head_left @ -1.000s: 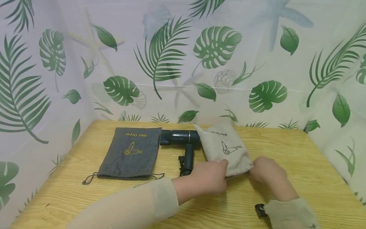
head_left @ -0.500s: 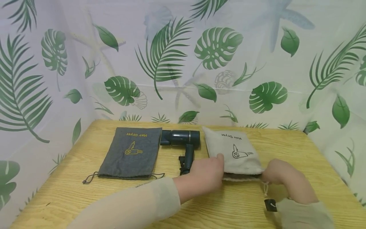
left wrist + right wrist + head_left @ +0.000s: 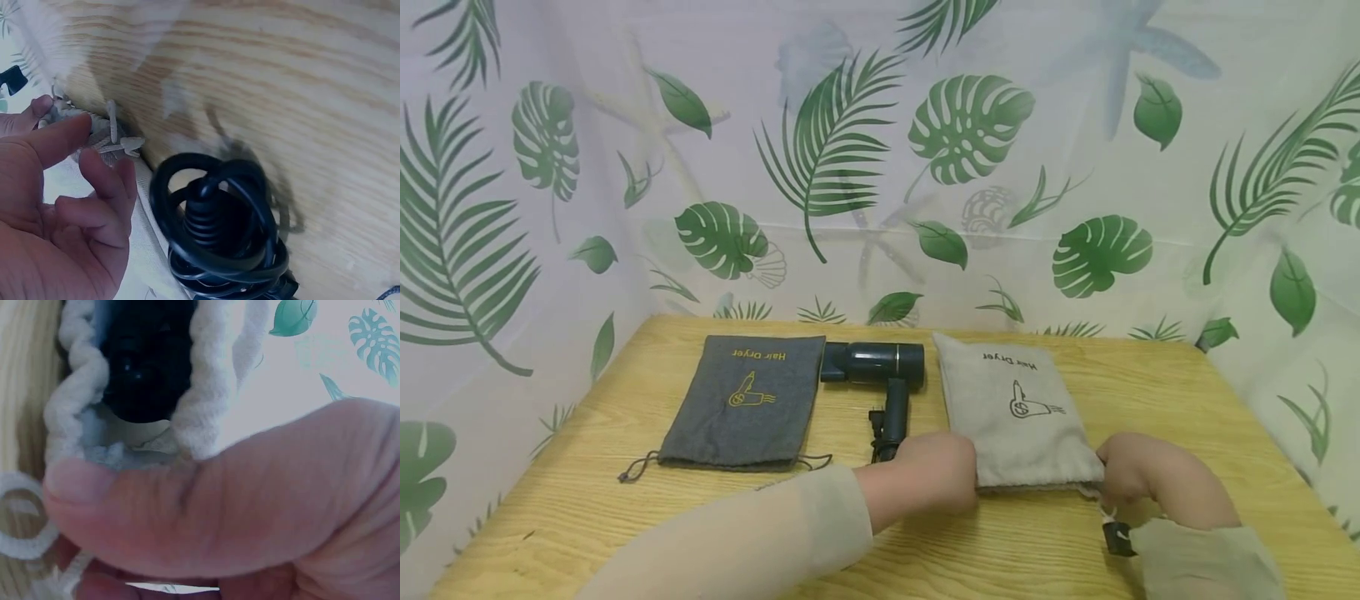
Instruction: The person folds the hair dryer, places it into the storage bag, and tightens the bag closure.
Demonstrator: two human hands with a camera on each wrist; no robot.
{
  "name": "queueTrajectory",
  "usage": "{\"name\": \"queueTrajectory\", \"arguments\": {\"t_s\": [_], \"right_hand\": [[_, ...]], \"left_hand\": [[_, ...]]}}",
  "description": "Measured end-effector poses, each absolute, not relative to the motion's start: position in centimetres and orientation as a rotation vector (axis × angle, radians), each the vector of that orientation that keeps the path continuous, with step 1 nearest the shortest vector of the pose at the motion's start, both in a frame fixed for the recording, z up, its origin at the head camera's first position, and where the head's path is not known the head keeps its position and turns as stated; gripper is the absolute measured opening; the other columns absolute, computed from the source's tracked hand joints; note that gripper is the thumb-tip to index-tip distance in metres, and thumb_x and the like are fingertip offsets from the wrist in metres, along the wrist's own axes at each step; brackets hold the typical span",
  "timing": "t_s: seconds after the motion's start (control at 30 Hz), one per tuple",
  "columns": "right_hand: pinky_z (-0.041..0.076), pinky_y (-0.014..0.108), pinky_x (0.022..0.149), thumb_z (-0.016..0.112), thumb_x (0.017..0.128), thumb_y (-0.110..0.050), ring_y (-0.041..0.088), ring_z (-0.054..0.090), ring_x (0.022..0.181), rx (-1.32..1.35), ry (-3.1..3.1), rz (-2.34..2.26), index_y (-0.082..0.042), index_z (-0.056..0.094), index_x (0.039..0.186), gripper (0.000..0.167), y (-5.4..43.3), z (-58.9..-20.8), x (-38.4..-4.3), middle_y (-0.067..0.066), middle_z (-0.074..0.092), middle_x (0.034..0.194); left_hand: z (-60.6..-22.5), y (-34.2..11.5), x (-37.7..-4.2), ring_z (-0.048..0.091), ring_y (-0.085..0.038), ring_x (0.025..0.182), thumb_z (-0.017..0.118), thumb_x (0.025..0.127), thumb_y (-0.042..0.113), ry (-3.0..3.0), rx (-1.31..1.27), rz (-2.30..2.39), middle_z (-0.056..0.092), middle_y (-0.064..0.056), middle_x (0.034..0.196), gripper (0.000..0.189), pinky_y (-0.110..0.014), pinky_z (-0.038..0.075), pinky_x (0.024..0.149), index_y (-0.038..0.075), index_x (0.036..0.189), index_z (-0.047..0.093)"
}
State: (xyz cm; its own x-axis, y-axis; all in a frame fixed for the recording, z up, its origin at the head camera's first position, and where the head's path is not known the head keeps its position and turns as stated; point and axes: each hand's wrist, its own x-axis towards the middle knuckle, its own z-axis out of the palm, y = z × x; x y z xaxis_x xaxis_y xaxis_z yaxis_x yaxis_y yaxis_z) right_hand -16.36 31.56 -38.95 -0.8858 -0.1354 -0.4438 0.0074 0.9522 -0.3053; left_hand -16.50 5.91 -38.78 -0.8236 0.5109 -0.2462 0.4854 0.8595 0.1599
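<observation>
A light beige drawstring bag [image 3: 1018,417] printed "Hair Dryer" lies on the table with its mouth toward me. My left hand [image 3: 936,472] grips the left corner of that mouth; in the left wrist view its fingers [image 3: 103,178] are bent beside the gathered hem and white cord. At the right corner, my right hand [image 3: 1161,479] pinches the hem, its thumb across the edge in the right wrist view. Inside the parted mouth shows a dark, glossy, rounded object [image 3: 150,375], mostly hidden. A black hair dryer [image 3: 880,362] lies left of the bag, its cord [image 3: 215,231] coiled around the handle end.
A dark grey drawstring bag [image 3: 745,404] with yellow "Hair Dryer" print lies flat at left, its cords spread at both lower corners. The wooden table [image 3: 625,542] meets a leaf-patterned cloth [image 3: 865,167] behind and at both sides.
The beige bag has shifted right and settled flatter, and its mouth has come toward me. My right hand has moved right with its corner; the left hand has moved slightly. Dryer and grey bag stay put.
</observation>
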Motion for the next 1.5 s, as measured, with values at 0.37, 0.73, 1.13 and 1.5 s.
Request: {"name": "queueTrajectory", "arguments": {"t_s": [0.37, 0.73, 1.13, 1.5], "right_hand": [[0.039, 0.028, 0.047, 0.07, 0.081, -0.015, 0.01, 0.039, 0.047, -0.079, 2.626, -0.392, -0.013, 0.059, 0.067, 0.018, 32.5, -39.1, -16.4, -0.003, 0.044, 0.05], [0.02, 0.026, 0.047, 0.067, 0.086, -0.016, 0.012, 0.03, 0.05, 0.026, 2.467, -0.689, 0.002, 0.059, 0.109, 0.03, 33.1, -38.6, -16.5, 0.0, 0.046, 0.059], [0.023, 0.024, 0.045, 0.053, 0.089, -0.002, 0.013, 0.044, 0.051, 0.029, 2.489, -0.77, -0.007, 0.048, 0.084, 0.009, 32.6, -38.3, -16.3, 0.004, 0.053, 0.062], [0.023, 0.022, 0.044, 0.049, 0.09, -0.005, 0.009, 0.024, 0.045, -0.073, 2.521, -0.723, -0.016, 0.039, 0.056, 0.038, 32.8, -38.0, -16.1, -0.003, 0.038, 0.049]], "left_hand": [[-39.3, 5.9, -16.2, 0.044, -0.011, 0.049, 0.061, 0.086, 0.027, 2.773, 0.764, 0.036, 0.052, 0.004, 0.058, 0.029, -0.028, 0.04, 0.041, 0.016, 0.06, 0.055], [-39.0, 5.7, -16.8, 0.035, -0.011, 0.047, 0.055, 0.088, 0.015, 2.728, 0.853, 0.105, 0.045, 0.004, 0.056, 0.028, -0.025, 0.031, 0.038, 0.018, 0.061, 0.051], [-39.1, 4.0, -17.5, 0.046, -0.01, 0.054, 0.059, 0.091, 0.03, 2.717, 0.838, 0.351, 0.052, 0.006, 0.065, 0.021, -0.028, 0.04, 0.046, 0.019, 0.074, 0.054], [-39.9, 3.3, -18.0, 0.052, -0.006, 0.062, 0.059, 0.093, 0.021, 2.655, 0.834, 0.653, 0.057, 0.008, 0.078, 0.006, -0.022, 0.043, 0.053, 0.016, 0.09, 0.056]]}}
